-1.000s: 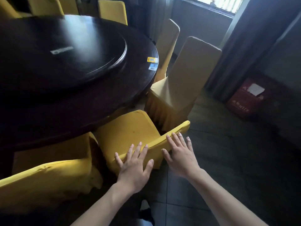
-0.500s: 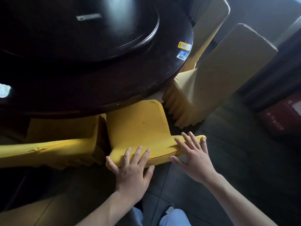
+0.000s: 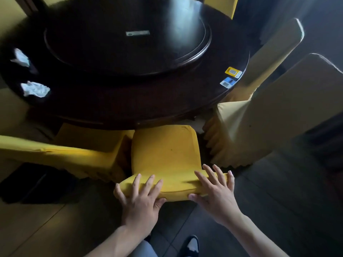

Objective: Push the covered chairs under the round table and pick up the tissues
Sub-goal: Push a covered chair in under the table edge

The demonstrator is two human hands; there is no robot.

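Both hands — left hand (image 3: pixel 139 199) and right hand (image 3: pixel 215 193) — press flat-fingered on the chair back (image 3: pixel 174 188); pushing evenly should slide it straight under the table (image 3: pixel 130 101) ahead.

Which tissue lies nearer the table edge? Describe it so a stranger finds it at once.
Start at the dark round table and go to its left rim. Two crumpled white tissues lie there; take the nearer tissue, closest to the yellow chairs. The other tissue sits farther back.

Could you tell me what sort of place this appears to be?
Probably a restaurant's private dining room: a large dark round table with a central turntable, ringed by cloth-covered banquet chairs, with crumpled tissues left on it.
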